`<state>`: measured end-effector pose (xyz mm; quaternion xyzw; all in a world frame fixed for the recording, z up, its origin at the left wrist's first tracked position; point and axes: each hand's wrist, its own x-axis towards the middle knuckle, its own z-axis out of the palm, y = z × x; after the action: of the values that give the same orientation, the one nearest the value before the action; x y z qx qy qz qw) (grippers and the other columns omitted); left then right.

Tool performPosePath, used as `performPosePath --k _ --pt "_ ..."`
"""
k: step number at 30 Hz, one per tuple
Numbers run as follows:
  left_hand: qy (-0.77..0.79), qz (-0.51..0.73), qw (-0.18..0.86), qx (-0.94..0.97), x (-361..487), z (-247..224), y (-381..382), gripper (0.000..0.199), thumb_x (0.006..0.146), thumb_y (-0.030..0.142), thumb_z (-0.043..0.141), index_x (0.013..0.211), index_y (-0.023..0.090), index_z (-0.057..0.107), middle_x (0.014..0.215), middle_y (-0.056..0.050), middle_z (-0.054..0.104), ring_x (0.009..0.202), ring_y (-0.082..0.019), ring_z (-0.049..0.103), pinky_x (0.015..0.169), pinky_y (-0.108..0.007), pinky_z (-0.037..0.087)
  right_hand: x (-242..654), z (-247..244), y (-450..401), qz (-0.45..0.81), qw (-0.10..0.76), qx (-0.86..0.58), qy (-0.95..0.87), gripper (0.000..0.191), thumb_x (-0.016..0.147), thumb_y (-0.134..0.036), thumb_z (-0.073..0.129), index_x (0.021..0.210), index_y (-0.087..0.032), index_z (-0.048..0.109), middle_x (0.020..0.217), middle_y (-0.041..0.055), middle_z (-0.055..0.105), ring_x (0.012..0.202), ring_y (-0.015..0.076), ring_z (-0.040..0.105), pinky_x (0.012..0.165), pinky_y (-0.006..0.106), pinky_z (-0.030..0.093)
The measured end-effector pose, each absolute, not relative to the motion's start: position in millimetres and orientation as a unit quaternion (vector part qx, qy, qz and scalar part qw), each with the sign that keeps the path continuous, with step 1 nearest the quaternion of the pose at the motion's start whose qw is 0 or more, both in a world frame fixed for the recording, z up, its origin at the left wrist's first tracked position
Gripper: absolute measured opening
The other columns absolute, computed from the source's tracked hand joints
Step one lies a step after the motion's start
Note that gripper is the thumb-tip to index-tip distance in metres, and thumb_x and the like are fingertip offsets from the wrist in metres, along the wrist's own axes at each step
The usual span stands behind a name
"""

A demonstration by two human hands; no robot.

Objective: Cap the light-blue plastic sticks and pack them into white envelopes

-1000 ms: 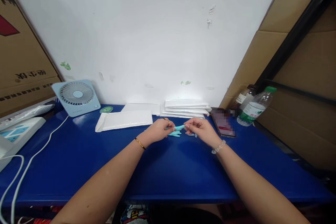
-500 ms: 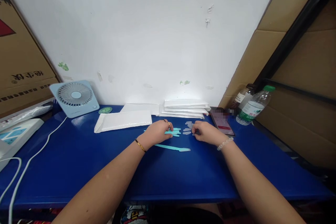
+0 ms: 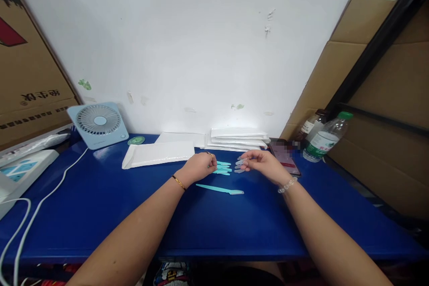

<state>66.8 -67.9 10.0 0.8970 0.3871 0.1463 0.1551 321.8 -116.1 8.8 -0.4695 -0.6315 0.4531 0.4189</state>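
Several turquoise eyebrow razors (image 3: 224, 168) lie in a loose bunch at the middle of the blue table. At their left ends is my left hand (image 3: 199, 167), its fingers pinched together on a razor; the fingertips are partly hidden. One more eyebrow razor (image 3: 219, 189) lies alone nearer to me, its blade end to the right. Several small translucent blade caps (image 3: 238, 171) sit just right of the bunch. My right hand (image 3: 263, 166) has its thumb and fingers closed on one translucent cap (image 3: 241, 161) above the others.
White padded envelopes (image 3: 157, 154) lie at the back left, with a stack of white envelopes (image 3: 236, 134) behind the razors. A phone (image 3: 284, 156) and two bottles (image 3: 323, 143) stand or lie at the right. A blue fan (image 3: 99, 123) and white cable (image 3: 63, 178) are at the left.
My left hand's fingers have drawn together and shifted slightly left on the razors. My right fingers have stretched left over the caps and lifted one a little.
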Motion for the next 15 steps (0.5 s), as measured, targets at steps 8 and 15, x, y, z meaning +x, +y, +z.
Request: performPosePath --k 8,15 --pt "0.394 0.174 0.247 0.868 66.4 19.5 -71.0 0.021 0.081 0.036 0.051 0.081 0.018 0.062 0.075 -0.003 0.064 0.065 -0.015 0.056 0.054 -0.024 0.037 319.9 4.5 -115.2 0.441 0.432 -0.463 -0.636 0.033 0.075 -0.043 0.069 0.088 -0.013 0.065 0.068 0.006 0.07 0.064 0.0176 0.069 0.061 0.029 0.056" --pt "0.392 0.189 0.293 0.851 65.7 18.1 -70.6 0.026 0.08 0.041 0.052 0.083 0.017 0.062 0.075 -0.003 0.063 0.065 -0.015 0.056 0.054 -0.024 0.039 310.6 6.8 -119.3 0.442 0.442 -0.468 -0.625 0.037 0.071 -0.047 0.07 0.087 -0.014 0.064 0.067 0.0049 0.07 0.066 0.0192 0.07 0.062 0.03 0.056"
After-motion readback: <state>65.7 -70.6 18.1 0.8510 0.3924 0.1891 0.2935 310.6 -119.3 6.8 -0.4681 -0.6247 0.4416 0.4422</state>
